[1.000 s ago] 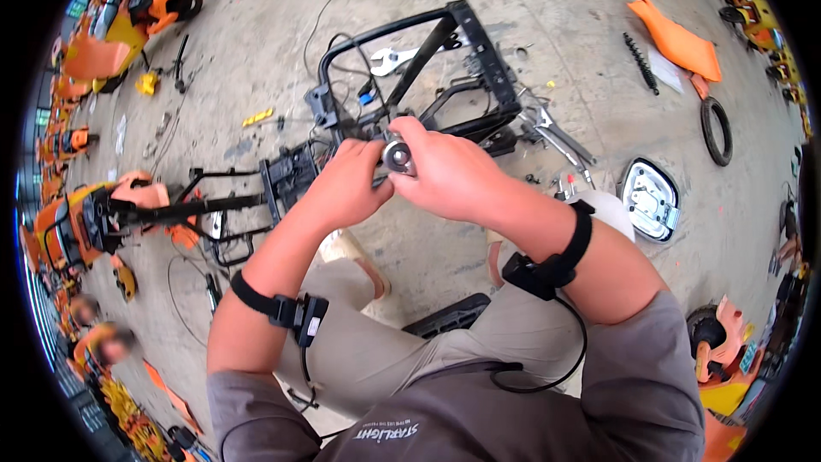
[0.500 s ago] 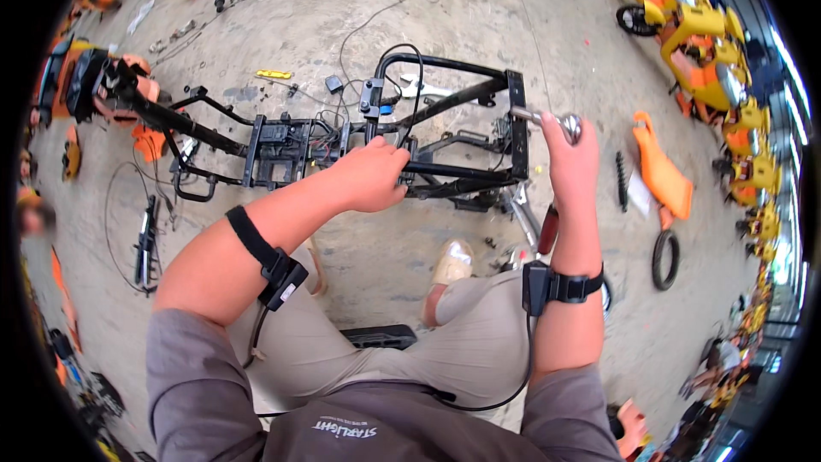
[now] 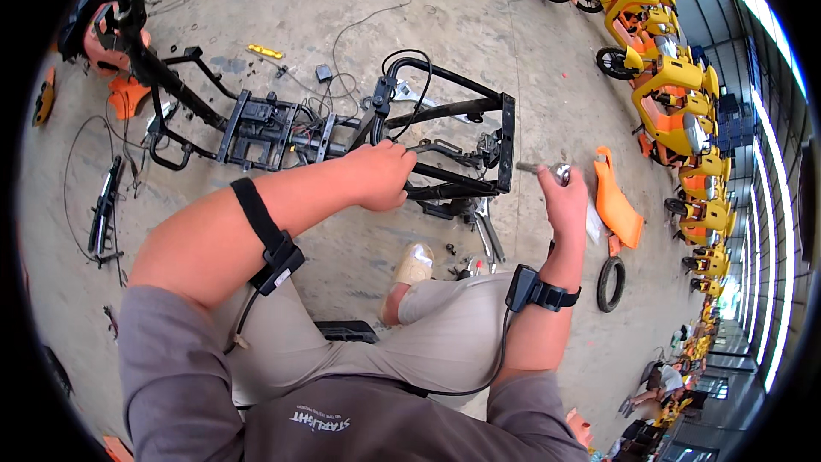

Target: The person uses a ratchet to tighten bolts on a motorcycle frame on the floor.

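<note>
A bare black vehicle frame [image 3: 509,141] with wires and brackets lies across the floor in front of me. My left hand [image 3: 385,175] is closed on a tube at the middle of the frame, fingers curled over it. My right hand [image 3: 560,201] holds a shiny metal ratchet-like tool [image 3: 558,173] just right of the frame's end, its shaft pointing left. Below that end lie long steel tools [image 3: 487,231]. A pale wrench [image 3: 402,94] shows behind the upper frame.
An orange panel [image 3: 611,201], a tyre [image 3: 610,282], a yellow tool [image 3: 265,51], a black strut [image 3: 107,205] and cables lie around. Rows of yellow scooters [image 3: 663,107] line the right. A person [image 3: 663,381] is farther back at lower right.
My hands were together on the tool above the frame; they have parted, my right hand carrying it rightward, past the frame's end, my left hand now on the tube. The view has turned.
</note>
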### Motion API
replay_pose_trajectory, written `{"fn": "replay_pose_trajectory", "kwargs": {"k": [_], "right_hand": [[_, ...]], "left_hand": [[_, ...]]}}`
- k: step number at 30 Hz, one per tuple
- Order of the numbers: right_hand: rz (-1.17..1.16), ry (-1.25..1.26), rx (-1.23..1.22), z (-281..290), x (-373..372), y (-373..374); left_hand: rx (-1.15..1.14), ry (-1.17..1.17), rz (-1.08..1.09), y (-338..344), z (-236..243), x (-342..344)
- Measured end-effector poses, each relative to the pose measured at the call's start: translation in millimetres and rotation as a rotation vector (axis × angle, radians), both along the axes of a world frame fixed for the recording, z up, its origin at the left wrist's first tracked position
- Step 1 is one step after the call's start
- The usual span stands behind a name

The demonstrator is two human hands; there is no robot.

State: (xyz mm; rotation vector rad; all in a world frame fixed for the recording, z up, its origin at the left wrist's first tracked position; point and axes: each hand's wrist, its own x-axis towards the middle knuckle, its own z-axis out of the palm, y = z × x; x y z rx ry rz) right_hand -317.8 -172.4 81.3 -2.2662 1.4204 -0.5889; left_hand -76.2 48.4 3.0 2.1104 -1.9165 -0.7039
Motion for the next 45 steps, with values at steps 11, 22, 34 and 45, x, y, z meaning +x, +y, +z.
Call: {"fn": "replay_pose_trajectory", "kwargs": {"k": [11,22,34,45], "right_hand": [[0.047,0.229,0.074,-1,8,16],[0.126,0.287,0.149,-24,47,41],[0.440,0.144,0.112,-25,86,92],[0.660,-0.046,0.189,-17,111,107]], "left_hand": [[0.055,0.012,-0.035,11,12,5],[0.075,0.005,-0.042,2,12,2],[-0.126,0.006,-0.002,5,-3,5],[-0.186,0.218,0.217,-6,22,17]]}}
